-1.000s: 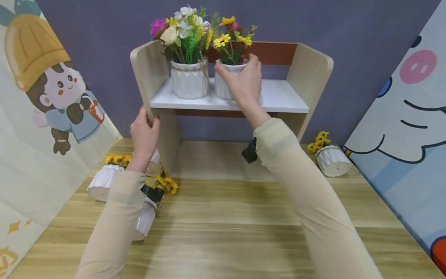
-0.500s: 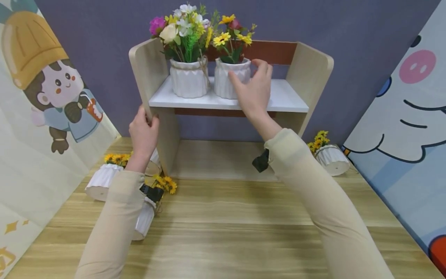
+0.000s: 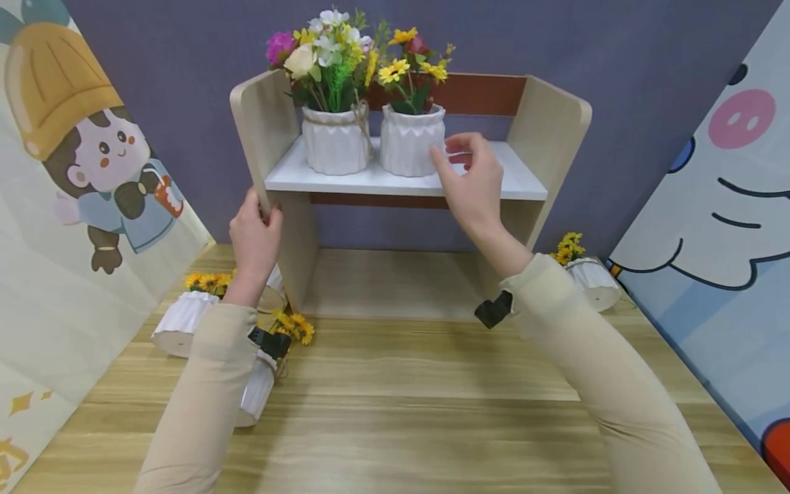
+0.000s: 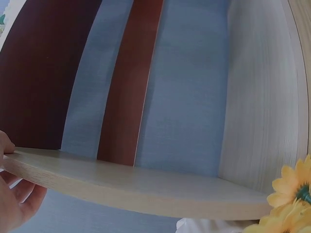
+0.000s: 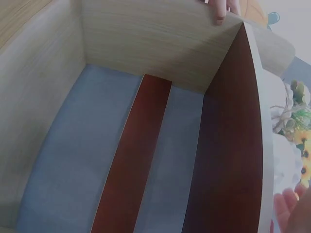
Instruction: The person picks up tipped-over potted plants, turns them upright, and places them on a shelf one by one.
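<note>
Two white ribbed flowerpots stand upright on the white upper board [image 3: 521, 182] of a small wooden shelf unit [image 3: 558, 137]. The left flowerpot [image 3: 336, 145] holds mixed white, yellow and purple flowers; the right flowerpot [image 3: 409, 143] holds yellow and red ones. My left hand [image 3: 254, 237] grips the shelf's left side panel [image 4: 121, 187], thumb on one face and fingers on the other. Beside the right flowerpot is my right hand [image 3: 475, 185], fingers loosely bent and holding nothing. Its thumb tip overlaps the pot's right side; whether it touches, I cannot tell.
Flowerpots with yellow flowers lie tipped on the wooden table [image 3: 395, 412]. One lying flowerpot [image 3: 182, 319] is at far left, another flowerpot [image 3: 256, 391] is under my left wrist, and a flowerpot [image 3: 595, 283] lies right of the shelf. Printed panels flank the table.
My right hand has let go of the right flowerpot's rim and moved right and down. Both pots on the shelf stay put, and my left hand keeps its grip on the side panel.
</note>
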Available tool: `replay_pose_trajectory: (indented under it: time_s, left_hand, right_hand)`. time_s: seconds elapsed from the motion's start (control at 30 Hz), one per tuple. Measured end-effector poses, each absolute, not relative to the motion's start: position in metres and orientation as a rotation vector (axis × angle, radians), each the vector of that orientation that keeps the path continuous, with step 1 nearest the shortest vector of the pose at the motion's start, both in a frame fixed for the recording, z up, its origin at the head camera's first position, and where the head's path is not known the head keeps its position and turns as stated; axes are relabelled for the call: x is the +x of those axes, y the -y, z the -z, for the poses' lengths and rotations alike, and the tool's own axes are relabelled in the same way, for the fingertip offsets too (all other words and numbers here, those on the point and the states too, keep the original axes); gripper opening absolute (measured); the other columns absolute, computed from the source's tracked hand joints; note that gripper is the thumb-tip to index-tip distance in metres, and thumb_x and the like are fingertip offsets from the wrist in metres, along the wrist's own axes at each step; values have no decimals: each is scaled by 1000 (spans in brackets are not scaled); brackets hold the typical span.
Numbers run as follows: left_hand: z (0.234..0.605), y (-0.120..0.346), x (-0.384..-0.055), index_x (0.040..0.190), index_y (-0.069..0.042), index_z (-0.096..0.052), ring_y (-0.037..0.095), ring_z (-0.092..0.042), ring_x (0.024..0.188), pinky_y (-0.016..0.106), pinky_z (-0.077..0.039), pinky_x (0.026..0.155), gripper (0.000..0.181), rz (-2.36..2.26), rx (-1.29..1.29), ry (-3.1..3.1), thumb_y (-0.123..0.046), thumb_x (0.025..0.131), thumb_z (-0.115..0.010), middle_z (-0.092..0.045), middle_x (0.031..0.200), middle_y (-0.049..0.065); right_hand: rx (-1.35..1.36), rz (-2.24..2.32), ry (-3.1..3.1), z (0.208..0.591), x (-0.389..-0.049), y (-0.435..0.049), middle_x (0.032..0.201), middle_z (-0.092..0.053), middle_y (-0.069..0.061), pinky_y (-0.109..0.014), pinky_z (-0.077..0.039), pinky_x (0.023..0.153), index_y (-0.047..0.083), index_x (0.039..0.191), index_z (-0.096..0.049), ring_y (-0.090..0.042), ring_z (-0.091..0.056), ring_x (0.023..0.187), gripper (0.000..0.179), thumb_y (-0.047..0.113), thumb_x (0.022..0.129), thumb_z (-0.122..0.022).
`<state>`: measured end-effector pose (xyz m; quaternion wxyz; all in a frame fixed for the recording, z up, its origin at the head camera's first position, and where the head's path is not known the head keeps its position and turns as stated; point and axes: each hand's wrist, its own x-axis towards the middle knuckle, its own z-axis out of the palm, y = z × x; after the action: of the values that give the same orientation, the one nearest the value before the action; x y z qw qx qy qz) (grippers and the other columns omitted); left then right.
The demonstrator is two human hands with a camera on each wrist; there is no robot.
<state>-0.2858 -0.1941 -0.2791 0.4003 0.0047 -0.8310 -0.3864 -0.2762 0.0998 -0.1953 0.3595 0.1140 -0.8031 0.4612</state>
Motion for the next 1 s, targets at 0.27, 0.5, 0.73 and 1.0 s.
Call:
replay_pose_trajectory:
  time_s: [0.27, 0.5, 0.73, 1.0]
  left_hand:
    - [279, 194, -286, 112, -4, -55, 34, -60, 81, 46, -47, 69, 30, 981, 9, 2083, -23, 90, -50, -63, 96, 20]
    - [280, 194, -285, 111, -4, -54, 34, -59, 81, 46, -46, 68, 29, 980, 6, 2086, -23, 90, -50, -63, 95, 20]
    - [280, 193, -287, 115, -5, -54, 34, -59, 82, 46, -47, 69, 31, 986, 2, 2103, -23, 90, -49, -63, 98, 19]
    - [279, 193, -285, 110, -5, -54, 33, -56, 73, 42, -42, 63, 28, 970, 1, 2091, -25, 90, -49, -59, 84, 18]
  right_hand:
    - [330, -1217, 2083, 202, -265, -120, 86, -63, -5, -19, -40, 69, 6, 94, -65, -10, -52, 76, 30, 34, 86, -57]
    - [362, -1190, 2058, 208, -257, -135, 76, -62, 0, -18, -38, 59, 5, 87, -67, -9, -51, 66, 29, 32, 86, -58]
    - [354, -1187, 2020, 208, -237, -153, 66, -60, 4, -19, -34, 51, -1, 84, -66, -4, -49, 57, 27, 25, 86, -59]
    - [299, -1049, 1988, 214, -236, -185, 50, -49, 17, -18, -29, 45, -1, 69, -60, 0, -44, 46, 31, 25, 86, -57]
